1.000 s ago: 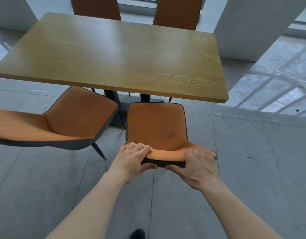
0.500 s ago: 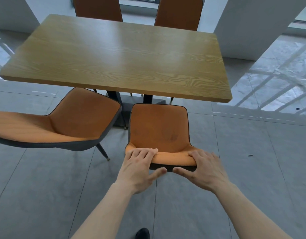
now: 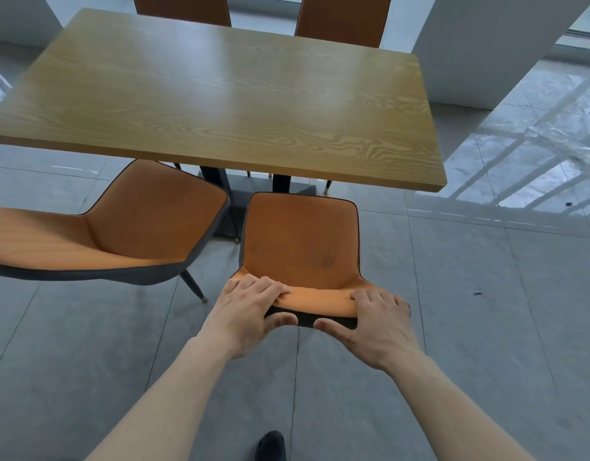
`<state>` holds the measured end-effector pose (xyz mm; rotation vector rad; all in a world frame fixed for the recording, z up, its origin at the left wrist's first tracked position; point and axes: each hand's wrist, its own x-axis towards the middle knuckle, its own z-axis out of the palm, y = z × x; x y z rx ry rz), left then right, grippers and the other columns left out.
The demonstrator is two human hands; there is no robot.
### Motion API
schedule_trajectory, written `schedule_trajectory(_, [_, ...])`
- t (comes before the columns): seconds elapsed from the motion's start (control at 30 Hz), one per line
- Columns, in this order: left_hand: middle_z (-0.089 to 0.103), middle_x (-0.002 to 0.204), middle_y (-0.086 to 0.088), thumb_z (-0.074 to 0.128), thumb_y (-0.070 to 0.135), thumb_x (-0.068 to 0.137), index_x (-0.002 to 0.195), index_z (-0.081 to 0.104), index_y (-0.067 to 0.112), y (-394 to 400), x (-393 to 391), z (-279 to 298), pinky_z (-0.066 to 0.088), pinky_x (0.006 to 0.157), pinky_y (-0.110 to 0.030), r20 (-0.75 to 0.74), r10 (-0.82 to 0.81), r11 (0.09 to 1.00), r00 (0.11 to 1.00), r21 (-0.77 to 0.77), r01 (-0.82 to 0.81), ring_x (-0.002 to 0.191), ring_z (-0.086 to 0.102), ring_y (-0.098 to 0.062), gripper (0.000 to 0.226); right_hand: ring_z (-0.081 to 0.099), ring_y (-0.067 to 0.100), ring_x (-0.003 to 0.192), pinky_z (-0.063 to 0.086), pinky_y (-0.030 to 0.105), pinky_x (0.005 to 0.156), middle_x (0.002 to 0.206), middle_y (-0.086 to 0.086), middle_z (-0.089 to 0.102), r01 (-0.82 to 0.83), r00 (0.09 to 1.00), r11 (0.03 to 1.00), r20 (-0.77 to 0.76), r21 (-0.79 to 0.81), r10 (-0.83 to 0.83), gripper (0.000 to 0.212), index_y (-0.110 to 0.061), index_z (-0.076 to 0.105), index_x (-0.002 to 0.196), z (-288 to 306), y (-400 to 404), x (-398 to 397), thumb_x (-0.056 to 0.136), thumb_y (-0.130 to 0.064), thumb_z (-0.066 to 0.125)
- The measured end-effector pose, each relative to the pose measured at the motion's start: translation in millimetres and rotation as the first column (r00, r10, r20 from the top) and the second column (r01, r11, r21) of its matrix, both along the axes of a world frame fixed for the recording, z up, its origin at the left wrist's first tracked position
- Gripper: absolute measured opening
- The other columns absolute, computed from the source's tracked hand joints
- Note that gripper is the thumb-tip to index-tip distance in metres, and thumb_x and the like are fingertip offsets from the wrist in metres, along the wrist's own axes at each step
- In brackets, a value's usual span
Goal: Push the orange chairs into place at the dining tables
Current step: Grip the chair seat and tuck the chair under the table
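At the bottom edge a dark shoe tip (image 3: 270, 444) stands on the grey tiled floor (image 3: 486, 327). Above it two bare forearms reach forward to the top edge of an orange chair's backrest. The left hand (image 3: 250, 311) is wrapped over the left end of that edge, fingers (image 3: 267, 289) on the orange front and thumb pressed against the dark back. The right hand (image 3: 380, 324) grips the right end the same way, fingers over the top, thumb along the dark rear face.

The held orange chair (image 3: 301, 247) faces the table; the front of its seat lies just at the near edge of the wooden tabletop (image 3: 220, 94), most of the seat not yet under it. Against half a second ago, the seat front sits a little closer to that edge and both hands have closed more firmly on the backrest.

To the left a second orange chair (image 3: 120, 234) stands turned askew, its seat corner near the tabletop edge. No containers are in view. Beyond the tabletop, two more orange chair backs (image 3: 343, 18) rise at the far side, beside a white pillar (image 3: 486, 44).
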<state>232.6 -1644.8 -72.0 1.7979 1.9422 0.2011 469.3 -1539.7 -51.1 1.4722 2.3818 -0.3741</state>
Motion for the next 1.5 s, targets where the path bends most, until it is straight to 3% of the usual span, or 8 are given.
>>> schedule_trajectory(0.53, [0.052, 0.132, 0.020, 0.013, 0.088, 0.085, 0.139, 0.043, 0.041, -2, 7, 5, 0.026, 0.110, -0.038, -0.015, 0.024, 0.998, 1.000, -0.057, -0.025, 0.125, 0.040, -0.012, 0.077, 0.050, 0.024, 0.122, 0.034, 0.048, 0.107, 0.131, -0.004, 0.059, 0.004, 1.000, 1.000, -0.020, -0.003, -0.004, 0.122, -0.028, 0.055, 0.132, 3, -2, 5, 0.056, -0.111, 0.008])
schedule_trajectory(0.7, [0.043, 0.149, 0.017, 0.023, 0.085, 0.089, 0.148, 0.031, 0.044, 0, 10, 23, 0.020, 0.120, -0.040, -0.046, 0.027, 0.987, 0.999, -0.156, -0.034, 0.138, 0.031, -0.012, 0.073, 0.049, 0.026, 0.125, 0.034, 0.050, 0.109, 0.135, -0.004, 0.058, -0.008, 1.000, 0.997, 0.022, -0.074, 0.009, 0.123, -0.029, 0.052, 0.136, 12, 1, 4, 0.055, -0.110, 0.008])
schedule_trajectory(0.83, [0.031, 0.161, 0.013, 0.029, 0.081, 0.091, 0.155, 0.018, 0.044, -1, -8, 40, 0.007, 0.126, -0.042, -0.043, 0.032, 0.991, 0.999, -0.125, -0.037, 0.149, 0.020, -0.013, 0.074, 0.047, 0.023, 0.134, 0.031, 0.051, 0.115, 0.144, -0.005, 0.055, 0.019, 1.000, 0.986, -0.002, -0.166, -0.020, 0.124, -0.030, 0.049, 0.144, 26, 10, -4, 0.059, -0.107, 0.002])
schedule_trajectory(1.1, [0.032, 0.161, 0.014, 0.031, 0.081, 0.090, 0.155, 0.021, 0.042, -41, -153, 70, 0.009, 0.126, -0.040, -0.088, 0.153, 0.987, 0.984, -0.031, -0.156, 0.149, 0.023, -0.010, 0.077, 0.032, 0.025, 0.150, 0.024, 0.047, 0.122, 0.162, 0.001, 0.038, -0.023, 0.998, 0.990, -0.067, -0.138, 0.014, 0.108, -0.025, 0.036, 0.157, 58, -16, -127, 0.078, -0.097, 0.021])
schedule_trajectory(1.33, [0.028, 0.163, 0.014, 0.033, 0.082, 0.088, 0.155, 0.021, 0.042, -117, -352, 68, 0.004, 0.124, -0.039, -0.126, 0.188, 0.982, 0.974, -0.001, -0.189, 0.151, 0.019, -0.012, 0.079, 0.022, 0.023, 0.154, 0.019, 0.044, 0.126, 0.168, 0.004, 0.027, -0.017, 0.991, 0.986, -0.134, -0.164, -0.005, 0.111, -0.020, 0.027, 0.161, 56, -97, -320, 0.079, -0.096, 0.025])
schedule_trajectory(1.5, [0.032, 0.162, 0.012, 0.039, 0.086, 0.083, 0.153, 0.024, 0.043, -158, -480, 71, 0.014, 0.123, -0.046, -0.123, 0.159, 0.986, 0.980, -0.024, -0.163, 0.148, 0.023, -0.016, 0.084, 0.018, 0.024, 0.156, 0.017, 0.044, 0.127, 0.169, 0.004, 0.023, -0.031, 0.982, 0.976, -0.190, -0.214, -0.010, 0.110, -0.022, 0.023, 0.162, 53, -165, -459, 0.079, -0.094, 0.034])
